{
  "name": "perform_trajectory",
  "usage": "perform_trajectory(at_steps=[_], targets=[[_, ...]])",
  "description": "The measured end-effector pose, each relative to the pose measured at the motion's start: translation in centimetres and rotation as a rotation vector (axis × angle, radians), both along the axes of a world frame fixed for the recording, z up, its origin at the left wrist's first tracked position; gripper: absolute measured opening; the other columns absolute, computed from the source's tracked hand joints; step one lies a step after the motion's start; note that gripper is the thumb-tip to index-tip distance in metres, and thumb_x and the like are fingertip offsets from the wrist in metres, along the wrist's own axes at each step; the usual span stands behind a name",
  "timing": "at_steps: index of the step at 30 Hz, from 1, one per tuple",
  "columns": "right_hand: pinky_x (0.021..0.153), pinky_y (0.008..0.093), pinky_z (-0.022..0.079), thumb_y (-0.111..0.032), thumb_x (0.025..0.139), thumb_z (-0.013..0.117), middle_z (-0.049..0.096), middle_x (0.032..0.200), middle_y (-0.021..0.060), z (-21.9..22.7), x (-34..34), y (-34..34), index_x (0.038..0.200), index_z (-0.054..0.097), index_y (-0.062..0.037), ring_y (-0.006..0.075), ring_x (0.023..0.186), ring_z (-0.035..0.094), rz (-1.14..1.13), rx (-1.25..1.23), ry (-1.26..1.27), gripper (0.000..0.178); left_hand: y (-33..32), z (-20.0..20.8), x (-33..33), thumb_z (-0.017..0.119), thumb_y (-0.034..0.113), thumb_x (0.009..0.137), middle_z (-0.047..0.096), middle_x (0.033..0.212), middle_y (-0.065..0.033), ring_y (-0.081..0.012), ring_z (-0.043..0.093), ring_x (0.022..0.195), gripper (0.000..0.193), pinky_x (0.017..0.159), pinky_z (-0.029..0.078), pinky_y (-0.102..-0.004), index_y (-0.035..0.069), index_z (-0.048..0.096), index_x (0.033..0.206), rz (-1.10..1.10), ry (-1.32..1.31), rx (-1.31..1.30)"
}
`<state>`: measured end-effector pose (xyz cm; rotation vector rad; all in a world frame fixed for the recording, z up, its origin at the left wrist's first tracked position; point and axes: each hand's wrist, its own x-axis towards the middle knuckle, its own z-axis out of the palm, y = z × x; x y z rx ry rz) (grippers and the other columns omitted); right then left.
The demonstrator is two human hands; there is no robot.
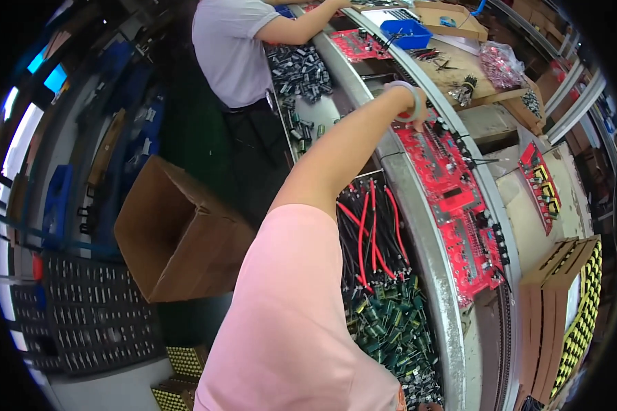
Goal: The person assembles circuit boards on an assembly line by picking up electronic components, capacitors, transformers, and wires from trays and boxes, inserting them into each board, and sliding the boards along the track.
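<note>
Right of the grey rail [441, 291], a red circuit board [421, 166] lies with the left hand [418, 116] at its far end, fingers too hidden to tell wide from narrow, where a light, straight touch would serve best.

Red circuit board [440, 168], pink sleeve [288, 294]

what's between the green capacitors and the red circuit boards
Head view: a grey metal rail separates the green capacitors from the red circuit boards.

Bare arm [346, 147], red circuit boards [428, 164], carton [209, 246]
</note>
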<state>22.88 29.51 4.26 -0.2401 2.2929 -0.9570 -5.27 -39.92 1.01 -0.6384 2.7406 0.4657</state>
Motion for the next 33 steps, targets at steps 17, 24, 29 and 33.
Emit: perform_trajectory(at_steps=[17,24,29,33], targets=[[0.076,0.0387,0.053,-0.008,0.076,0.07,0.065,0.105,0.0104,1.5,-0.8,-2.1,0.099,0.073,-0.0057,0.0283,0.092,0.065,0.447,0.118,0.733,0.023,15.5,-0.4,5.6,0.085,0.044,0.078,0.076,0.1,-0.0117,-0.024,0.071,0.096,0.056,0.089,0.048,-0.0445,0.002,0.073,0.112,-0.222,0.13,-0.02],[0.078,0.0348,0.047,-0.011,0.074,0.067,0.065,0.106,0.0067,0.1,-0.5,-1.7,0.092,0.069,-0.0041,0.0224,0.095,0.062,0.436,0.005,0.776,0.019,20.4,-0.5,8.0,0.082,0.051,0.083,0.076,0.104,-0.0117,-0.0229,0.073,0.096,0.067,0.095,0.052,-0.0381,-0.001,0.068,0.123,-0.294,0.257,-0.181],[0.068,0.0383,0.057,-0.002,0.08,0.075,0.069,0.099,0.0101,0.1,-1.0,-2.1,0.088,0.064,-0.0013,0.027,0.08,0.067,0.278,-0.212,0.75,0.014,22.2,-1.2,8.0,0.087,0.035,0.084,0.076,0.104,-0.0103,-0.0162,0.073,0.092,0.061,0.086,0.057,-0.0321,-0.006,0.065,0.124,-0.261,0.287,0.057],[0.065,0.0384,0.059,-0.002,0.08,0.075,0.07,0.098,0.0105,-0.2,-0.2,-1.6,0.091,0.063,-0.0011,0.0276,0.081,0.071,0.242,-0.192,0.693,0.016,22.2,-1.5,8.0,0.086,0.023,0.085,0.075,0.103,-0.0108,-0.014,0.073,0.086,0.057,0.08,0.059,-0.0278,-0.01,0.062,0.126,-0.171,0.284,0.313]])
